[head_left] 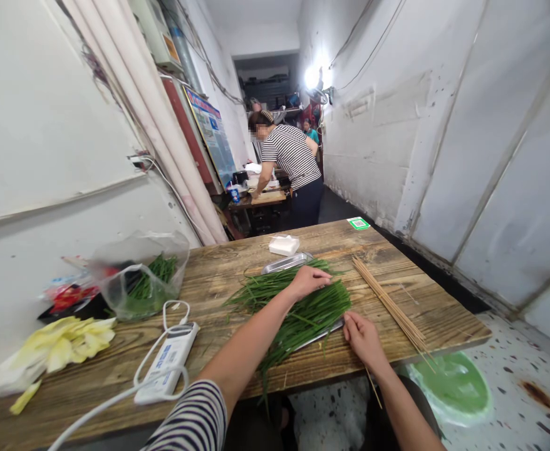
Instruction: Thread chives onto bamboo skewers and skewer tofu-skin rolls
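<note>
A heap of long green chives (322, 307) lies over metal trays on the wooden table, the cut ends toward the right. My left hand (309, 282) reaches across the heap, its fingers closed at the chives' right-hand ends. Low at the near right corner of the heap, my right hand (362, 337) is closed in a pinch. From under it a thin bamboo skewer (373, 387) sticks out downward past the table edge. The skewer's tip end is hidden by the fingers. A bundle of bamboo skewers (390, 304) lies to the right.
Behind the heap are a metal tray (287, 263) and a white box (284, 245). Leftward lie a power strip (168, 363) with its cable, a bag of chives (138, 282) and yellow leaves (63, 341). A green basin (453, 385) stands on the floor. A person (294, 156) bends over another table.
</note>
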`<state>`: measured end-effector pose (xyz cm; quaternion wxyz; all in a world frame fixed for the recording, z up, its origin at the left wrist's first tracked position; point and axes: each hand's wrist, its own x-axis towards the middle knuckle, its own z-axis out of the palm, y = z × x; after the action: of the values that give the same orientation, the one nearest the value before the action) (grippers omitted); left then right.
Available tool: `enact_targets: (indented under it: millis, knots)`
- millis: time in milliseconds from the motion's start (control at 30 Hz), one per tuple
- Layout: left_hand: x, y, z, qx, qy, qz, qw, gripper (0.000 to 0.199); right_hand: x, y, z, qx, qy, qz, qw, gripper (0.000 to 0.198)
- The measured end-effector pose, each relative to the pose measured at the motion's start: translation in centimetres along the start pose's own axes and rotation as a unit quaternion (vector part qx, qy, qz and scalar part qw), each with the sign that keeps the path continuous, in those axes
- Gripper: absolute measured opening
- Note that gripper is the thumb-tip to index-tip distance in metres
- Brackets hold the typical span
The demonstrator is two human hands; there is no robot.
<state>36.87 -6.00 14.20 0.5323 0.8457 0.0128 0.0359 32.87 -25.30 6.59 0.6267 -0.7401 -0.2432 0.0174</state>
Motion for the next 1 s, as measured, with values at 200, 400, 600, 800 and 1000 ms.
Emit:
enact_targets:
  millis: [200, 400, 600, 800, 1000]
  knots:
    - [0.1, -0.3, -0.1, 0.06, -0.006, 0.026, 0.998, 0.027, 0.0, 0.0, 0.0, 0.0, 0.004, -0.001, 1.0, 0.05]
    - [-0.5, -0.9, -0.2, 0.129, -0.028, 0.109, 0.985, 0.022, -0.1, 0.3, 0.1, 0.008, 0.003, -0.007, 1.0, 0.047]
    - [-1.3, -0.7, -1.0, 0.11, -0.083, 0.124, 0.983, 0.029, -0.2, 0.1, 0.1, 0.003, -0.001, -0.003, 1.0, 0.047]
    - [-0.9, -0.8, 0.3, 0.0, -0.013, 0.031, 0.999, 0.035, -0.1, 0.1, 0.0, 0.001, 0.002, -0.011, 1.0, 0.047]
    - [-0.2, 0.2, 0.9, -0.101, -0.012, -0.079, 0.992, 0.038, -0.2, 0.0, -0.1, 0.002, -0.005, -0.008, 1.0, 0.046]
